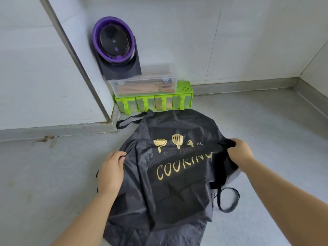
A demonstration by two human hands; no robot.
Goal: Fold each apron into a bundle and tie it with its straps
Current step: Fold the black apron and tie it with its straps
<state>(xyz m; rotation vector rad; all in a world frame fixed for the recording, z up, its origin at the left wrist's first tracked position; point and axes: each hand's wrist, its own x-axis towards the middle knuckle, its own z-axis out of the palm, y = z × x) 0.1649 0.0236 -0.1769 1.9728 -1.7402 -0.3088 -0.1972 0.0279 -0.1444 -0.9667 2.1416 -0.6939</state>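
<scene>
On grey countertop: black apron (170, 174), print up, long axis running away from the person. Left hand (111, 172) pinches its left edge, right hand (240, 152) grips bunched right edge; fabric spans between them.

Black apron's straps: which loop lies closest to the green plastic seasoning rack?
The flat strap loop at the black apron's far left corner, just before the green rack. The other loop lies nearer, right of the apron.

Apron (168, 189) hem past btm edge; left grip (111, 172) fingertips under fabric; green rack (184, 89) contents indistinct
</scene>
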